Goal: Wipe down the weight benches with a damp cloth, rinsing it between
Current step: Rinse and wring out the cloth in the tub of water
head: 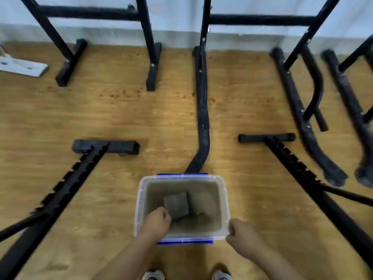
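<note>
Standing over the tub (141, 201), we see the toes of our shoes (153, 275) at the bottom edge and both arms reaching down. Our left hand (156, 221) is inside the tub, fingers closed on the near corner of the grey cloth (176, 205), which hangs or lies over the murky water (205, 199); that looks like the rinse between benches. Our right hand (241, 232) is curled at the tub's near right corner, touching the rim, most likely to steady it; we cannot tell whether it actually pinches the rim.

The tub sits on a wood-look floor (121, 118), placed between the benches so both are in reach. The ratcheted black frames of two weight benches (292, 158) splay out left and right, their cross feet resting on the boards. Farther off, rack uprights (149, 47) stand against a pale wall (177, 17).
</note>
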